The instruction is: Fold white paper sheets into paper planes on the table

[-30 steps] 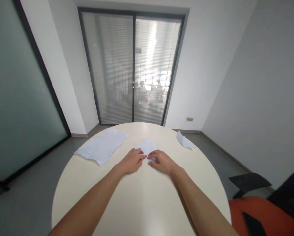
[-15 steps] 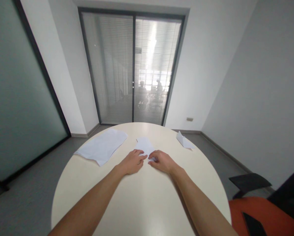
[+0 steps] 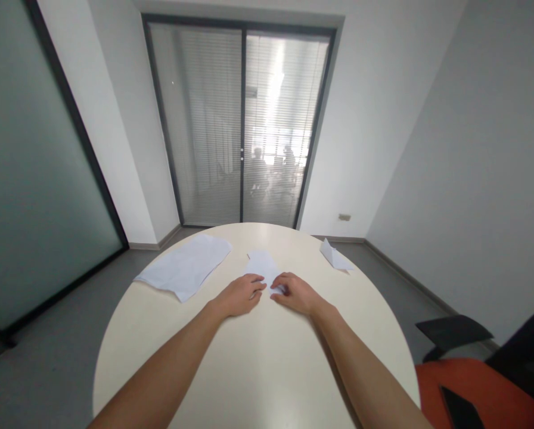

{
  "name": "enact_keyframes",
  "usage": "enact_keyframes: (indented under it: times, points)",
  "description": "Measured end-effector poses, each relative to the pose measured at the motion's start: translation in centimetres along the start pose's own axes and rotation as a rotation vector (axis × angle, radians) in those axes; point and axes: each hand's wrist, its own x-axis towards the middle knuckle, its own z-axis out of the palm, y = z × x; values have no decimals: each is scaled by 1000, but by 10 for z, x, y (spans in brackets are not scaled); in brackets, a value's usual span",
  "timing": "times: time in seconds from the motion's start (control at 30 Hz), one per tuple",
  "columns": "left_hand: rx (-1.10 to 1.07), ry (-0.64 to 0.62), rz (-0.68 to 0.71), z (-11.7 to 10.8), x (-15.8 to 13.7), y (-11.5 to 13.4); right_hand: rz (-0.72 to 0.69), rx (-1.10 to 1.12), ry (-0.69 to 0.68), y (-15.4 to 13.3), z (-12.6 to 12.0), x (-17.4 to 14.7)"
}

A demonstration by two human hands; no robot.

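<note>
On the round worktop (image 3: 262, 363), a small white paper piece (image 3: 262, 263) is pointed lengthwise away, its near end flanked equally by left hand (image 3: 240, 295) and right hand (image 3: 296, 294); fingers are half-curled, any pinch cannot be told.

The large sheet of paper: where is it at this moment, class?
In the head view, the large sheet of paper lies at the far left of the round table, beyond the left hand and apart from it.
</note>
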Motion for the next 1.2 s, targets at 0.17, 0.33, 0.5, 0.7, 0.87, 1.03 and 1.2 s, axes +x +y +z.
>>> enact_keyframes:
  times: [0.17,0.33,0.5,0.7,0.87,1.03,1.2]
  points:
    - [-28,-1,-6,0,-1,0,7,23,16,4,1,1]
    - [-69,-3,35,-3,0,3,-5,28,11,9,3,2]
    - [-77,-23,49,-4,0,2,-2,29,4,8,1,1]
    - [-61,-18,34,-3,0,1,-10,46,9,9,1,0]
    - [-60,-16,42,-3,0,1,-16,48,12,10,2,0]
    - [-53,-28,46,-6,-1,2,-23,47,16,10,2,0]
    - [-41,-36,36,-7,0,4,-18,49,11,11,2,0]
